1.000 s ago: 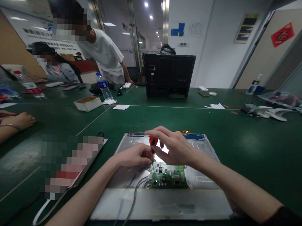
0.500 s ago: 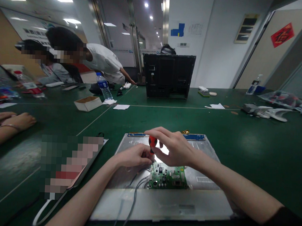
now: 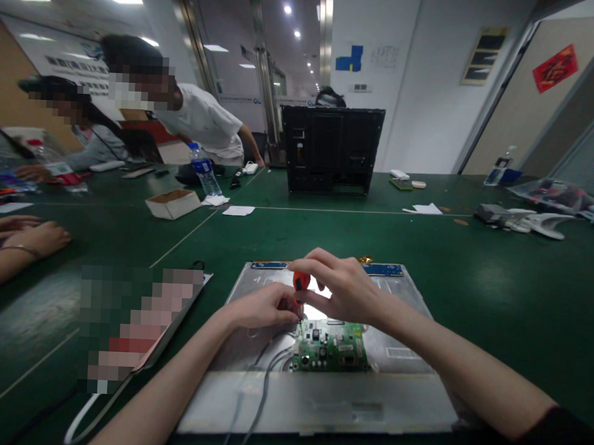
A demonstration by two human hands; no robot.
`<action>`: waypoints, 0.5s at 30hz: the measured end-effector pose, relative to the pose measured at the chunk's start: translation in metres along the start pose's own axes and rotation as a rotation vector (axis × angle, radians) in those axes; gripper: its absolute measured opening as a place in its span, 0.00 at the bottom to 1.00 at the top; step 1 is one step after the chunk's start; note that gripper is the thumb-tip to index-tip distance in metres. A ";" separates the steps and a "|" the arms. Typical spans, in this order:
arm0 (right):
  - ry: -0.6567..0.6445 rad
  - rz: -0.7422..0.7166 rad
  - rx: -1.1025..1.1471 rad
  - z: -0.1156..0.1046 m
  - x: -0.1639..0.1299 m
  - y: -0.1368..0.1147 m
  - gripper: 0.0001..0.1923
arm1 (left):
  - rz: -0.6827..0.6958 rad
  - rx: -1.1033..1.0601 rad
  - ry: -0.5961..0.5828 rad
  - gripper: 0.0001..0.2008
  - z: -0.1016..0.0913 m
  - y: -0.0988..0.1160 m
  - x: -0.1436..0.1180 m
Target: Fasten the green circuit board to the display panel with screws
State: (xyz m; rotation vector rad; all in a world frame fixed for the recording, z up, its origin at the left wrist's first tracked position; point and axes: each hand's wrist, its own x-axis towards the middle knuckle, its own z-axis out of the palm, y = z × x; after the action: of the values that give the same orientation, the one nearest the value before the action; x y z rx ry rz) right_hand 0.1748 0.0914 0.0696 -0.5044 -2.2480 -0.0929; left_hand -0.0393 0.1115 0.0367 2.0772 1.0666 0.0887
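Observation:
My right hand (image 3: 346, 287) holds a red and black screwdriver (image 3: 301, 282) upright, its handle between thumb and fingers. The driver points down at the upper left corner of a green circuit board (image 3: 331, 348). My left hand (image 3: 261, 307) is closed in a pinch beside the driver's shaft, close to its tip; whatever lies between those fingertips is hidden. Under both hands lies a flat metal-backed display panel (image 3: 394, 358), with the board on its back and a blue strip (image 3: 383, 270) along its far edge. Grey cables (image 3: 265, 385) run from the board toward me.
A partly blurred flat object (image 3: 171, 338) with a white cable lies on the left. Farther off stand a black monitor frame (image 3: 332, 152), an open white box (image 3: 174, 205) and a water bottle (image 3: 204, 169). Another person's hands (image 3: 40, 241) rest on the green table (image 3: 510, 291) at left.
The screwdriver handle has turned slightly, and my right thumb and fingers have shifted around it. My left hand stays in place. In the background, two people have moved a little.

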 end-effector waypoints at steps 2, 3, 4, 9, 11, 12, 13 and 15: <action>-0.007 0.004 0.000 0.000 0.000 0.000 0.14 | -0.003 -0.004 0.008 0.13 0.000 0.000 0.000; -0.009 0.007 0.004 -0.001 0.000 0.000 0.14 | -0.007 -0.006 0.007 0.13 0.000 0.000 0.000; -0.011 0.009 0.012 -0.001 0.000 0.000 0.15 | -0.011 -0.008 0.003 0.12 0.000 0.000 -0.001; -0.034 0.027 0.040 -0.005 0.002 -0.004 0.20 | 0.004 -0.008 -0.011 0.11 -0.001 0.001 0.001; -0.049 0.046 0.039 -0.005 0.002 -0.005 0.21 | 0.011 -0.018 -0.020 0.10 0.000 0.000 0.002; -0.055 0.053 0.040 -0.005 0.002 -0.005 0.21 | 0.013 -0.024 -0.026 0.10 0.000 -0.001 0.002; -0.058 0.056 0.043 -0.005 0.002 -0.005 0.21 | 0.016 -0.028 -0.031 0.10 0.000 -0.002 0.002; -0.060 0.056 0.045 -0.005 0.002 -0.005 0.20 | 0.022 -0.031 -0.035 0.10 0.000 -0.003 0.002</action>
State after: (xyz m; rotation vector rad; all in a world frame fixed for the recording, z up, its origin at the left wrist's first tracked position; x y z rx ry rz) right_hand 0.1751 0.0864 0.0744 -0.5527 -2.2871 0.0013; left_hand -0.0396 0.1142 0.0346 2.0561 1.0159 0.0793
